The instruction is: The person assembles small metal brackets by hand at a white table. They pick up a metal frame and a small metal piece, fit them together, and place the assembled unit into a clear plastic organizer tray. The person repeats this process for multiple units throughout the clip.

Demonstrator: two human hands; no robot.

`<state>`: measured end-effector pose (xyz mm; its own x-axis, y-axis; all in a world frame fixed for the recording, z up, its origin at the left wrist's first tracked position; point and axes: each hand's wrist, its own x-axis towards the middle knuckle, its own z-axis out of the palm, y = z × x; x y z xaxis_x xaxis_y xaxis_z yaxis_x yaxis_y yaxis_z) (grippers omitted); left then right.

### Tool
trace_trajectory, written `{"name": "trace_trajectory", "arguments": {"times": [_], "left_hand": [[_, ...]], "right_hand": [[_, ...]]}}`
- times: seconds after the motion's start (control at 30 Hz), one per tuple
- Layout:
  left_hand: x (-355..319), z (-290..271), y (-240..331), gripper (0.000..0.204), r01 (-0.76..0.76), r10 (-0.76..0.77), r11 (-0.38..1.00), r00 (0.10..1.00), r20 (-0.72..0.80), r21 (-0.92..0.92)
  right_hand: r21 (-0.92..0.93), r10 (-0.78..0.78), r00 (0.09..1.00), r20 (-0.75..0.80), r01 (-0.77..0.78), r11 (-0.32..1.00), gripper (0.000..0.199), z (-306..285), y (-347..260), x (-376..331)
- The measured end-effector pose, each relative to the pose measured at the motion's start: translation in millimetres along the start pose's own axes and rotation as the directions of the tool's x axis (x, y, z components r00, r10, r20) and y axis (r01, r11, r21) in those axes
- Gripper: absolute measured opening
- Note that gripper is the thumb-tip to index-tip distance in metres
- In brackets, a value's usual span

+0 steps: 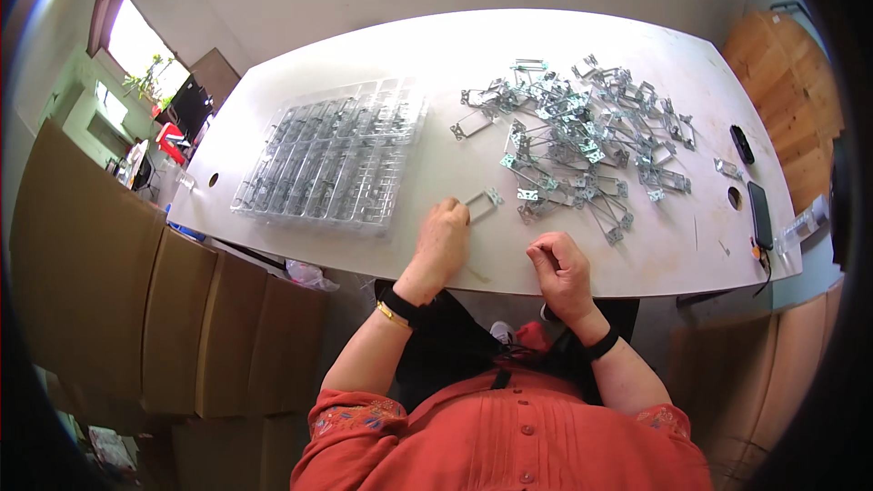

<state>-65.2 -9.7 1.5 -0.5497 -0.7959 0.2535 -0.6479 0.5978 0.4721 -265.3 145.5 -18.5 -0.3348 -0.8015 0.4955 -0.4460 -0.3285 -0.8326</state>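
My left hand (441, 241) is closed on one end of a small metal bracket (494, 195), a narrow rectangular frame with a plate at its far end. The bracket points right, toward a loose heap of similar metal brackets (564, 114) on the white table (436, 55). Close to the front edge, my right hand (562, 275) is curled with thumb and fingers pressed together. Whatever it may hold is hidden. Left of my hands lies a clear plastic tray (397, 173), its rows of compartments filled with metal parts.
At the table's right side lie a black phone (760, 215), a dark oblong object (742, 145) and a single small metal part (727, 168). A clear bottle (805, 223) is beside the right edge. Cardboard boxes (173, 318) stand at the left, below table height.
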Motion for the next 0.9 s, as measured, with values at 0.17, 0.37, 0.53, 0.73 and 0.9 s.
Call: {"name": "trace_trajectory", "arguments": {"times": [0.17, 0.37, 0.53, 0.73, 0.9], "left_hand": [[-35, 9, 10, 0.006, -0.122, 0.120, 0.991, 0.991, -0.053, -0.046], [-53, 18, 13, 0.026, -0.217, 0.182, 0.969, 0.951, -0.251, -0.117], [-67, 17, 15, 0.042, -0.193, 0.158, 0.974, 0.955, -0.250, -0.122], [-79, 17, 10, 0.050, -0.220, 0.208, 0.975, 0.957, -0.201, -0.039], [-88, 23, 7, 0.057, -0.224, 0.222, 0.975, 0.960, -0.168, 0.004]], "right_hand": [[-0.053, -0.041, 0.999, -0.007, 0.041, 0.998, 0.008, 1, 3, -1], [-0.061, -0.010, 0.998, -0.055, 0.007, 0.998, 0.009, 1, 5, -2], [-0.136, -0.119, 0.988, -0.099, 0.105, 0.985, 0.009, 4, 7, -1], [-0.342, -0.136, 0.990, 0.040, 0.142, 0.929, 0.007, 8, 10, 1], [-0.348, -0.129, 0.991, 0.030, 0.132, 0.928, 0.006, 11, 5, 0]]}}
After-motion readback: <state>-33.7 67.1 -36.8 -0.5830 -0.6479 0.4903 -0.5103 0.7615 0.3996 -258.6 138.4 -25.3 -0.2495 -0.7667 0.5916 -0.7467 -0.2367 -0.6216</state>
